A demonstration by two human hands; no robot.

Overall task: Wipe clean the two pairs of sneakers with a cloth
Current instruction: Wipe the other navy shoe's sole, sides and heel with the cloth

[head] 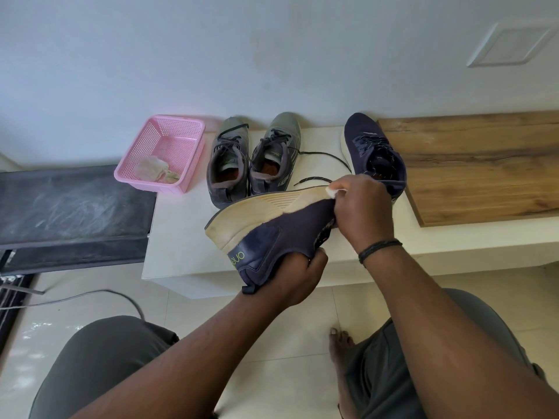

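Head view looks down on my two hands above a low white ledge (181,237). With my left hand (295,278) I hold the navy sneaker (281,234) from below at the heel; my fingers are curled around the collar and the thumb lies on the side of the upper. This sneaker is turned on its side, so its cream sole (260,207) faces up and away from me, and the toe points to the right. My right hand (361,208) is at the toe end. Its fingers are bent and pinch a small white cloth (334,192), which touches the sole edge near the toe; most of the cloth is hidden under my fingers. A black cord bracelet (379,249) sits on my right wrist.

Behind the held shoe, the second navy sneaker (373,152) stands upright on the ledge, just beside a wooden board (484,164). The grey pair of sneakers (254,158) stands side by side to the left of it, laces loose. Further left a pink basket (142,164) holds a crumpled rag (154,170). My bare foot (341,346) rests on the tiled floor (99,297) below.
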